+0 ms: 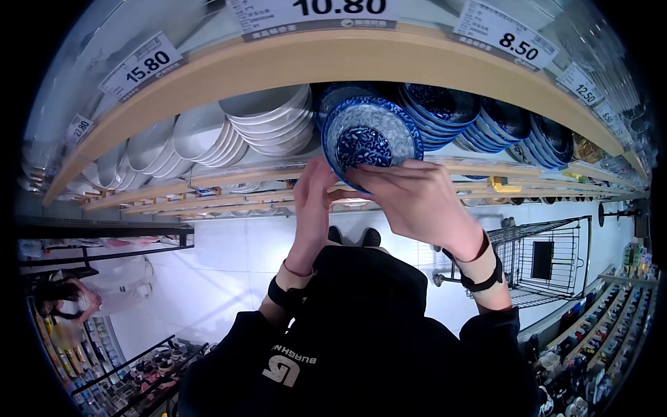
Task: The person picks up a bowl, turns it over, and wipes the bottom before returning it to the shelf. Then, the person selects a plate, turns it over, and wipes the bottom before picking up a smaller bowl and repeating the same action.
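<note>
A blue-and-white patterned bowl [391, 142] is held up in front of the shelf, tilted so its inside faces me. My right hand [417, 198] grips its lower right rim, fingers reaching over the edge into the inside. At the lower left rim, my left hand [313, 205] closes on the same bowl, its fingertips partly hidden. Just behind it are more blue patterned bowls [441, 104], stacked on the shelf. Stacks of white bowls [271, 118] stand to the left of it.
A wooden shelf edge [333, 62] with price tags runs above the bowls. Lower shelf boards [243, 198] lie beneath my hands. A wire shopping cart [545, 260] stands at the right. Another person [73, 295] is at the far left by display racks.
</note>
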Available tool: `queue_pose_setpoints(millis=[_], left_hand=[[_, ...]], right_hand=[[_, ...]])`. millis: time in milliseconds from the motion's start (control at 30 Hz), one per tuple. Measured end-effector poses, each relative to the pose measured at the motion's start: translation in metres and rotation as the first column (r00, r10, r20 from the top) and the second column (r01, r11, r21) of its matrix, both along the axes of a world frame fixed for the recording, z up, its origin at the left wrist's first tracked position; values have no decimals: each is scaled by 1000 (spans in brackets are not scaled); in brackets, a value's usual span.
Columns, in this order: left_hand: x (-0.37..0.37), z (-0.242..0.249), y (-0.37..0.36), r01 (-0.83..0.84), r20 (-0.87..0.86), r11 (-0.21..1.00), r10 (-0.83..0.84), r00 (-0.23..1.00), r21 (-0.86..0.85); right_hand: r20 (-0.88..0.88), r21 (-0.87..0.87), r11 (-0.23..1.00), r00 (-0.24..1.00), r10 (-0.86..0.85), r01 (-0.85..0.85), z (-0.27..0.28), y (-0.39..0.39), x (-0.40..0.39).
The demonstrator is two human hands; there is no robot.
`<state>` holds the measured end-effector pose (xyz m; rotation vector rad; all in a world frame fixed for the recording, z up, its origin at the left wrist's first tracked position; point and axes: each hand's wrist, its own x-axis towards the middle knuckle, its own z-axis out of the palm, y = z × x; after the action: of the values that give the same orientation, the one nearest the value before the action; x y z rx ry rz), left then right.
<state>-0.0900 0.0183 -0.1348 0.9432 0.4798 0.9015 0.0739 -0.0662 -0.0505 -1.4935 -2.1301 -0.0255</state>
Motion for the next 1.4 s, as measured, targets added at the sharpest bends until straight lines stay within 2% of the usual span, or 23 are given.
queue_pose_setpoints(millis=[100, 200, 467, 733, 967, 1200, 1300, 1333, 1400], left_hand=[[-10, -3, 10, 10, -169, 990, 13, 986, 139], [-19, -5, 20, 45, -134, 989, -26, 991, 144], [-30, -12, 35, 76, -133, 972, -47, 990, 222], [-30, -14, 40, 116, -89, 969, -98, 991, 220], [-26, -12, 45, 142, -130, 962, -114, 985, 231], [-22, -15, 46, 118, -158, 953, -76, 984, 280], [-21, -12, 47, 100, -188, 948, -43, 981, 304], [-21, -11, 46, 91, -199, 947, -29, 980, 307], [-22, -13, 50, 89, -265, 895, 34, 964, 438]], right_hand=[[-36, 92, 996, 999, 5, -2, 5, 22, 0], [-65, 78, 997, 998, -5, 10, 3, 39, 1], [61, -24, 988, 987, -150, 151, 6, 60, -11], [89, -130, 966, 973, -213, 223, -5, 74, -6], [119, -175, 955, 968, -219, 238, -11, 81, -6], [182, -247, 931, 956, -229, 270, -16, 83, -9], [12, -163, 960, 974, -228, 227, -13, 76, -13], [26, -157, 962, 974, -224, 226, -11, 74, -9], [52, -147, 964, 975, -215, 221, -7, 67, 1]])
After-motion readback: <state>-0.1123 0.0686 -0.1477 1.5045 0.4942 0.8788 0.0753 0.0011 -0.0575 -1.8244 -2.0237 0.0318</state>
